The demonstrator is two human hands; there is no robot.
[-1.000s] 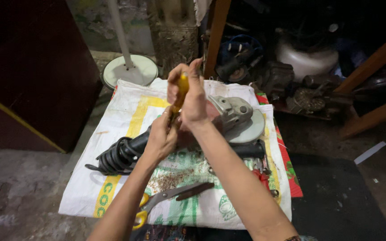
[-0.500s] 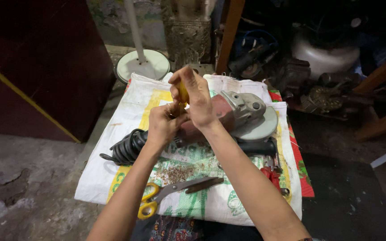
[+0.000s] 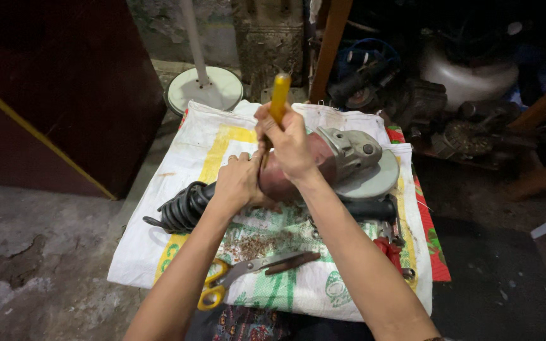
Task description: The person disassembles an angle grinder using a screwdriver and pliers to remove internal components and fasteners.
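Observation:
A large angle grinder (image 3: 349,155) with a reddish body, grey gear head and grey disc lies on a white woven sack (image 3: 222,139). My right hand (image 3: 289,145) is shut around a yellow-handled screwdriver (image 3: 279,95), held upright with its tip down at the grinder body. My left hand (image 3: 238,183) presses on the grinder's rear, next to the coiled black cable (image 3: 181,208).
Yellow-handled scissors (image 3: 222,284) and a dark rod lie on the sack near me, with rust-coloured debris (image 3: 254,243) between. Red-handled pliers (image 3: 390,249) sit at the right. A white fan base (image 3: 203,88) stands behind; dark machine parts (image 3: 450,120) crowd the right.
The screwdriver has risen more upright in my right hand. My left hand has slid down onto the grinder body. The view has shifted slightly.

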